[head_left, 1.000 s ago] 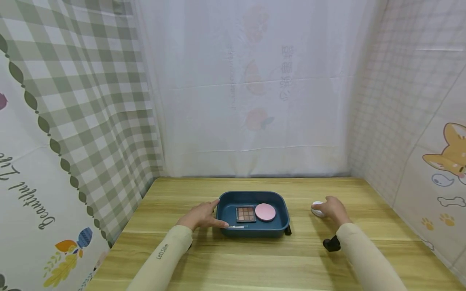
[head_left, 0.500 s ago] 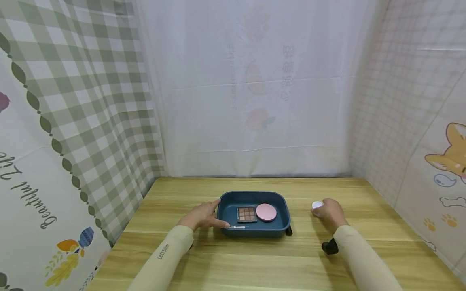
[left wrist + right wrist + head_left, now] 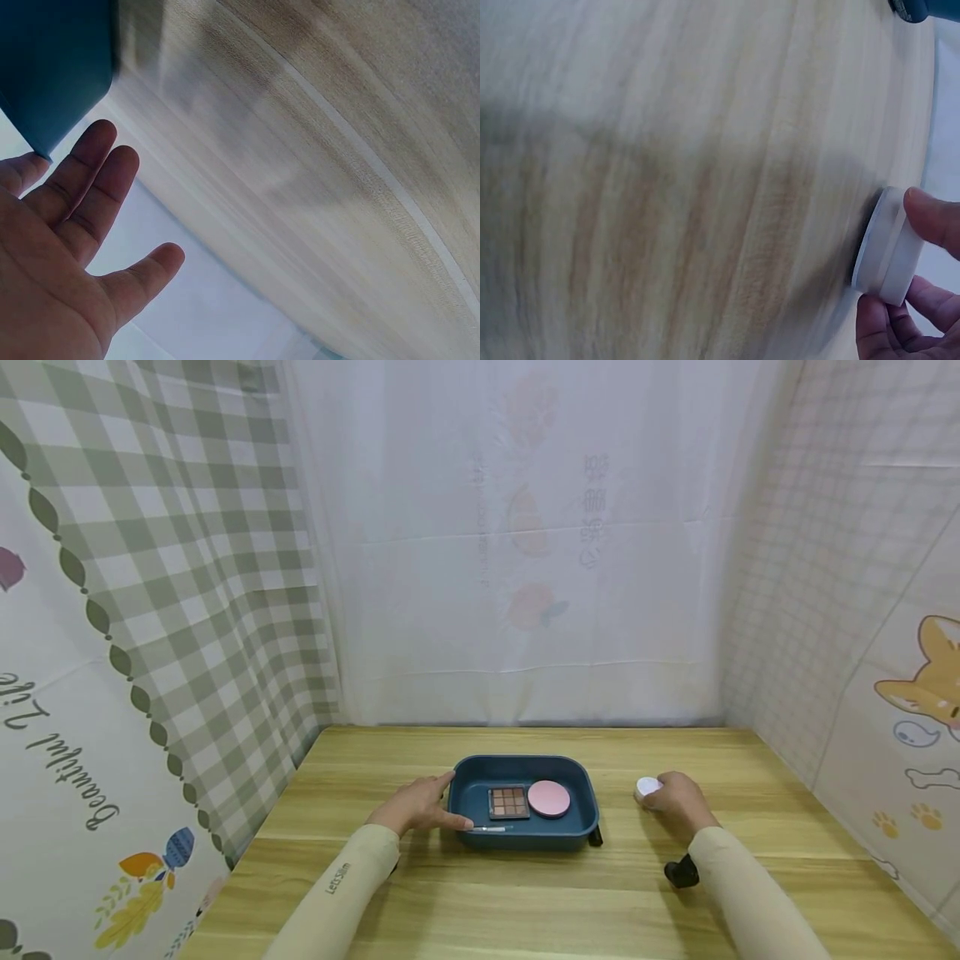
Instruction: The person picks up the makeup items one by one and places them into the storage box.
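Note:
A dark blue bin (image 3: 525, 842) stands mid-table. In it lie an eyeshadow palette (image 3: 509, 802), a round pink compact-like disc (image 3: 549, 799) and a thin white and clear stick (image 3: 490, 829). My left hand (image 3: 416, 806) touches the bin's left side, thumb over the front corner; the left wrist view shows its fingers (image 3: 97, 187) extended and spread, with one at the bin's edge. To the right of the bin, my right hand (image 3: 682, 800) pinches a small round white jar (image 3: 647, 788) between thumb and fingers. I cannot tell whether the jar (image 3: 889, 247) touches the table.
A small black object (image 3: 596, 837) sits against the bin's right side. The wooden table (image 3: 487, 902) ends at a white curtain (image 3: 450, 610) at the back. A checked curtain (image 3: 187, 543) hangs at left and a printed one (image 3: 862, 693) at right.
My right hand and the white jar have shifted slightly left, towards the bin. The left hand stays at the bin, whose contents look unmoved.

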### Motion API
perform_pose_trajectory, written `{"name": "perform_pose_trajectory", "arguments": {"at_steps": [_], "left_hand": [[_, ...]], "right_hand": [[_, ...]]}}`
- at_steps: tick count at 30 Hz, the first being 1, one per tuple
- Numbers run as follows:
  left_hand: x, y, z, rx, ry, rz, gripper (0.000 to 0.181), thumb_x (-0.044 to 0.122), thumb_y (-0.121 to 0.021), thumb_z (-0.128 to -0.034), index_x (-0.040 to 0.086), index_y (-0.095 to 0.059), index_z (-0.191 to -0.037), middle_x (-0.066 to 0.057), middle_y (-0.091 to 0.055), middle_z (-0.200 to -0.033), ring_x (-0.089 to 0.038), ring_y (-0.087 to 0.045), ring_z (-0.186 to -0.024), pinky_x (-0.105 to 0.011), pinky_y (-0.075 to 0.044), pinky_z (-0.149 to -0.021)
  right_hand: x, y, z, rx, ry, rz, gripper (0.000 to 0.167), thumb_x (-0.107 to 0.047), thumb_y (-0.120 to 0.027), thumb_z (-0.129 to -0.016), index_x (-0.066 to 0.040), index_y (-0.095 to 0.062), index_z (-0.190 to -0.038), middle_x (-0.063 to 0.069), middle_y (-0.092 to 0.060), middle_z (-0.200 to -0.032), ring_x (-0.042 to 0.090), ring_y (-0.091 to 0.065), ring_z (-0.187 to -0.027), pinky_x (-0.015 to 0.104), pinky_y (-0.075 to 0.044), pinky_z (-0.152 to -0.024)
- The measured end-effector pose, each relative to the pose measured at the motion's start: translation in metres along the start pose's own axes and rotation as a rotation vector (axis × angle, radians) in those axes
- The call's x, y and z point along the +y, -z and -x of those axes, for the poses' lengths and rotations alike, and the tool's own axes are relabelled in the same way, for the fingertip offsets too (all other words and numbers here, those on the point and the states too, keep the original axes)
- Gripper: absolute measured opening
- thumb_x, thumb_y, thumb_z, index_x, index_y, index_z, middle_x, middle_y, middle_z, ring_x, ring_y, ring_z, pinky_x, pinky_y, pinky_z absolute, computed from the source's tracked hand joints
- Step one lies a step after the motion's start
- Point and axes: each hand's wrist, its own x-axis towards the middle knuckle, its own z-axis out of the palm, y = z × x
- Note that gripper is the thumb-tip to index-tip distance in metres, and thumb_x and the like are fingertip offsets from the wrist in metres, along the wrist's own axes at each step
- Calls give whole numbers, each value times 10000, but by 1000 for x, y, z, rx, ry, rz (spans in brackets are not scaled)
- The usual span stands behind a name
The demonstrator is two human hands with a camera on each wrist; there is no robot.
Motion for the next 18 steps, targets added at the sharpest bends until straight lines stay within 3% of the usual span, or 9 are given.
{"name": "perform_pose_trajectory", "arguments": {"at_steps": [8, 18], "left_hand": [[1, 0, 0, -4, 15, 19, 1069, 588, -807, -746, 108, -314, -1565, -198, -431, -1500, -382, -408, -1372, -553, -370, -1076], [0, 1, 1, -5, 6, 24, 1081, 598, -801, -746, 106, -303, -1569, -195, -428, -1502, -375, -417, -1367, -543, -378, -1074]], "right_hand": [[-8, 1, -5, -65, 7, -27, 610, -163, -711, -858, 234, -488, -1264, 396, -538, -1219, 437, -557, -1039, 536, -467, -877], [-20, 1, -9, -42, 108, -27, 546, -130, -729, -835, 196, -552, -1235, 346, -603, -1165, 382, -593, -986, 502, -489, -832]]}}
